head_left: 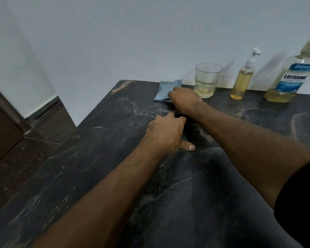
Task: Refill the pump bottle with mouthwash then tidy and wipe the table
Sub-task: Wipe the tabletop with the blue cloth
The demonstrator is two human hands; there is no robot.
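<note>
A folded blue cloth (166, 90) lies at the back of the dark marble table (186, 185). My right hand (185, 101) rests on the cloth's near right corner, fingers curled over its edge. My left hand (166, 133) lies palm down on the table just in front, thumb stretched out to the right, holding nothing. Along the wall stand a glass (207, 79) with a little yellow liquid, a clear pump bottle (242, 81) filled with yellow mouthwash with its white pump on, and a large Listerine bottle (292, 74), capped, with a little liquid at the bottom.
A pale wall runs right behind the table. The table's left edge drops to a dark tiled floor (25, 149), with a brown door (0, 126) at far left. My dark sleeve (301, 203) shows at the lower right.
</note>
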